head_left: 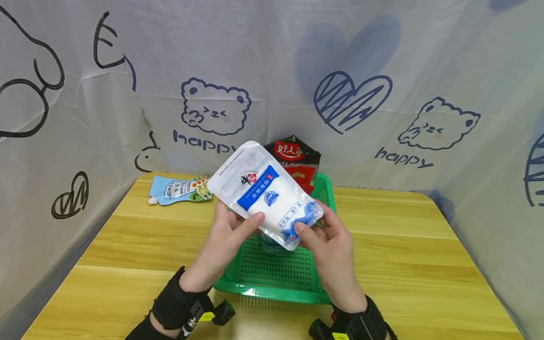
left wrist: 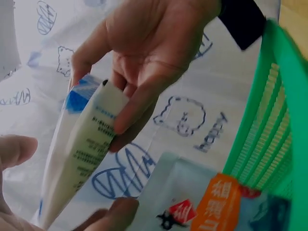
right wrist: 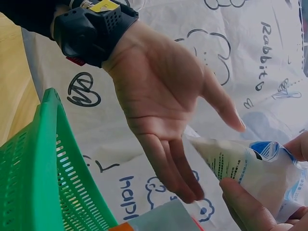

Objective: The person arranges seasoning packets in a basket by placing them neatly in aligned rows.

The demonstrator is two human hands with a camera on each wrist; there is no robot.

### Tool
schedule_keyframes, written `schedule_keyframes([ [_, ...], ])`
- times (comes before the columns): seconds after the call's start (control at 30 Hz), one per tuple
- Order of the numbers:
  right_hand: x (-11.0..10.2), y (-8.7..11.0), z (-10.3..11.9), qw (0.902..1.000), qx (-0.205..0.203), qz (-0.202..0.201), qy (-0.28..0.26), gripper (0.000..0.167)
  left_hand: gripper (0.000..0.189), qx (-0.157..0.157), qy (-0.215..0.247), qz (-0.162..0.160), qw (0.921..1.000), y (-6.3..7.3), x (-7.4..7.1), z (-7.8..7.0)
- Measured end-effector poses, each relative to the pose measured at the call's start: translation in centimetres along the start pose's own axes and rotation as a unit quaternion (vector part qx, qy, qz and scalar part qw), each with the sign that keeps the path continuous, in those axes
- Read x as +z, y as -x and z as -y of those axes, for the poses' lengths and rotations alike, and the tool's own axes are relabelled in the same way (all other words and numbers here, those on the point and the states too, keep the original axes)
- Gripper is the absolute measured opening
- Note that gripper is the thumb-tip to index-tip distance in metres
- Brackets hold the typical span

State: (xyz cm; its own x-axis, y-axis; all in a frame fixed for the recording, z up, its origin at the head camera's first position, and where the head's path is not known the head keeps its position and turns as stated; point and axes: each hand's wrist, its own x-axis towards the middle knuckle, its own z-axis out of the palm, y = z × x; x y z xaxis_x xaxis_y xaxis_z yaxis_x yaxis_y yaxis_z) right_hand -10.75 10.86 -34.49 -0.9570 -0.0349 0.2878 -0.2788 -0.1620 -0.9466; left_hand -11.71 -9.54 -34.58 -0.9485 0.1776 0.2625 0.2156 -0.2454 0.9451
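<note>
A white and blue pouch of sea salt is held up, tilted, over the green basket. My right hand pinches its lower right corner, thumb on the printed front and fingers behind, as the left wrist view shows with the right hand. At the pouch's left side is my left hand, its thumb in front of the pouch. From the right wrist view, the left hand has straight, spread fingers around the pouch's end, without a grip. Whether it touches the pouch is unclear.
Inside the basket stand a black and red pouch and a pale blue salt pouch with an orange label. A light blue Heinz spouted pouch lies on the wooden table at back left. Drawn-on cloth hangs behind.
</note>
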Motion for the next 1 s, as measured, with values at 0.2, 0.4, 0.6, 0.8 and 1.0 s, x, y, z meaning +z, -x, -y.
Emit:
schedule_keyframes([
  [0.2, 0.1, 0.0, -0.2, 0.9998, 0.004, 0.010, 0.014, 0.051, 0.074, 0.003, 0.023, 0.020, 0.9995, 0.0, 0.2, 0.6],
  [0.4, 0.2, -0.1, -0.2, 0.9982, 0.021, 0.043, 0.036, 0.055, 0.075, 0.004, 0.036, -0.005, 0.9993, 0.2, 0.3, 0.6],
  [0.6, 0.1, -0.2, -0.4, 0.9955, 0.030, 0.068, 0.058, 0.059, 0.078, 0.010, 0.045, -0.014, 0.9989, 0.3, 0.1, 0.6],
  [0.8, -0.3, -0.6, -0.5, 0.9918, 0.014, 0.087, 0.093, 0.057, 0.078, 0.026, 0.036, -0.009, 0.9990, 0.2, -0.3, 0.2],
  [1.0, -0.8, -0.8, -0.1, 0.9883, 0.011, 0.088, 0.124, 0.058, 0.075, 0.056, -0.028, -0.004, 0.9980, 0.1, -0.8, -0.1],
])
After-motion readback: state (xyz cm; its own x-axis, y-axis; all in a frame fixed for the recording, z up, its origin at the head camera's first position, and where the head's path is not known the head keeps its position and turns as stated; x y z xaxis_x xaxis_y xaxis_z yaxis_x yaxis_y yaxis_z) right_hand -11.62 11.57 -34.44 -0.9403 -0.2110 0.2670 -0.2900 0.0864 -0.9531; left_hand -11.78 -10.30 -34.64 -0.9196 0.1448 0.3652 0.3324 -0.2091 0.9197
